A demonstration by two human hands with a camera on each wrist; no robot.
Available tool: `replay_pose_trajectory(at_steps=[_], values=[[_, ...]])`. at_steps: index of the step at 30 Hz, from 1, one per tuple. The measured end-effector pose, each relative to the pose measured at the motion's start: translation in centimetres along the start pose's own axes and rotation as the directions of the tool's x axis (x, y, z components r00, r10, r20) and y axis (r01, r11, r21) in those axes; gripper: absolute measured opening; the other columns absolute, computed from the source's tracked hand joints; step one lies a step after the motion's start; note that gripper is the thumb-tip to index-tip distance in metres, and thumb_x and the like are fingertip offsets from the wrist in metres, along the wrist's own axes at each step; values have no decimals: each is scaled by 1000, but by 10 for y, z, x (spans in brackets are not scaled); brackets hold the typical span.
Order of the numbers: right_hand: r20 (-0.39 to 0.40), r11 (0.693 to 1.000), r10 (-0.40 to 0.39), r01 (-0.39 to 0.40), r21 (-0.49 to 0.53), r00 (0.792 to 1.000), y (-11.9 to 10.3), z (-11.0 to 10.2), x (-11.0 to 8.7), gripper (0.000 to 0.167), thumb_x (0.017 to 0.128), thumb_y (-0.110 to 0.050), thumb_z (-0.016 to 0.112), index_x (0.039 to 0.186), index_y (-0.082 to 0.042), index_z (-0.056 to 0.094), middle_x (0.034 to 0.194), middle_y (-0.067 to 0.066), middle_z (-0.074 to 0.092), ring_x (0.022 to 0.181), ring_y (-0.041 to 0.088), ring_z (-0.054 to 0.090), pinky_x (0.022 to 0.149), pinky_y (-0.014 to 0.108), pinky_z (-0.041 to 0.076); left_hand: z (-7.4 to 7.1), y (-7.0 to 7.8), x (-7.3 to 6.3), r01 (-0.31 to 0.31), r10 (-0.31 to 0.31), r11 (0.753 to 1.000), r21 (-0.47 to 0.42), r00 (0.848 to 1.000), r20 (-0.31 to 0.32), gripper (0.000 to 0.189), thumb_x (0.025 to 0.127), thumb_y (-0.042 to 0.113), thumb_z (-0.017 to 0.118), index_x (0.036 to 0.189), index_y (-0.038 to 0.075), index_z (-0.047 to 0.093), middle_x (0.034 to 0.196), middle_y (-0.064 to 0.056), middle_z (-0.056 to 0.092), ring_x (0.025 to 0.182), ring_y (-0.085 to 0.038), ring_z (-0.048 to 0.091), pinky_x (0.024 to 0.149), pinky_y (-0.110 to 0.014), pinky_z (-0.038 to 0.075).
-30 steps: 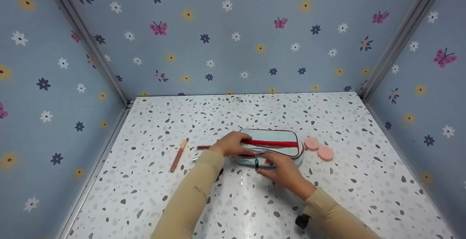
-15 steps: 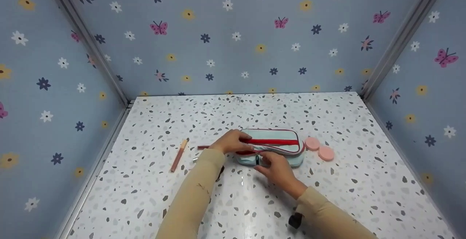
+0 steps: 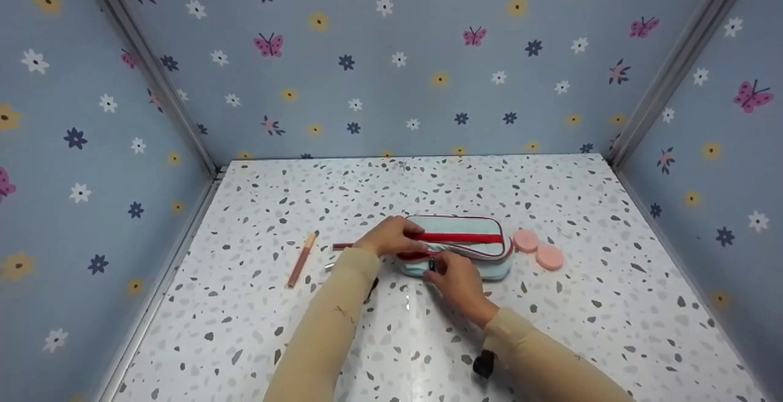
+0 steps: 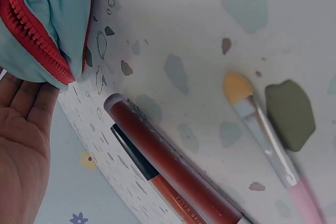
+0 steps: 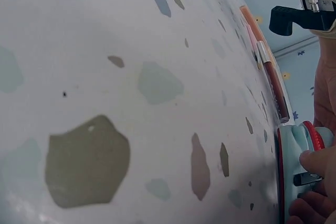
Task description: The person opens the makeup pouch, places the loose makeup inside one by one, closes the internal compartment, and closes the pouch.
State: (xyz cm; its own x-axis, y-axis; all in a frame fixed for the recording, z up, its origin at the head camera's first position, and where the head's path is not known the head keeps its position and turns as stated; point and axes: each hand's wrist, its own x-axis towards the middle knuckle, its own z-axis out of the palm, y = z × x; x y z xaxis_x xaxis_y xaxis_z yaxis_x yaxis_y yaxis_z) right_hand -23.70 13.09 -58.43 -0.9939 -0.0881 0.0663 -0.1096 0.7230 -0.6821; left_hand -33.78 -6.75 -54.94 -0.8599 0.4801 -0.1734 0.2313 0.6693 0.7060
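Note:
A pale blue zip pouch with red trim (image 3: 465, 226) lies in the middle of the table in the head view. My left hand (image 3: 391, 237) grips its left end, thumb near the red zip; in the left wrist view the fingers (image 4: 32, 100) go behind the pouch fabric (image 4: 63, 9). At the pouch's front, my right hand (image 3: 459, 282) pinches the dark zip pull (image 3: 432, 265). Up close in the right wrist view, thumb and fingers lie around that zip pull (image 5: 306, 179). The zip teeth (image 4: 37, 32) show at the left end; my hands cover part of the zip.
Left of the pouch lie a brown-and-tan stick (image 3: 301, 261) and a dark red stick (image 3: 341, 246), partly hidden. The left wrist view shows a dark red tube (image 4: 168, 156), a black-capped tube (image 4: 134, 150) and an applicator brush (image 4: 268, 142). Two pink discs (image 3: 525, 241) lie right.
My right hand has shifted slightly left, and its fingers have closed onto the zip pull, which hung free half a second ago. The left hand stays on the pouch's left end.

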Motion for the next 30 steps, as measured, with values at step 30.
replay_pose_trajectory(at_steps=[30], values=[[-64, 993, -116, 116, -5, 991, 3, -5, -4, 9, 100, -10, 72, 92, -14, 71, 80, -3, 70, 71, 10, 60, 67, 31, 53, 2, 3, 0, -1, 1, 1000, 20, 1000, 14, 55, 97, 36, 82, 145, 11, 71, 142, -9, 73, 131, -25, 68, 119, -42, 51]])
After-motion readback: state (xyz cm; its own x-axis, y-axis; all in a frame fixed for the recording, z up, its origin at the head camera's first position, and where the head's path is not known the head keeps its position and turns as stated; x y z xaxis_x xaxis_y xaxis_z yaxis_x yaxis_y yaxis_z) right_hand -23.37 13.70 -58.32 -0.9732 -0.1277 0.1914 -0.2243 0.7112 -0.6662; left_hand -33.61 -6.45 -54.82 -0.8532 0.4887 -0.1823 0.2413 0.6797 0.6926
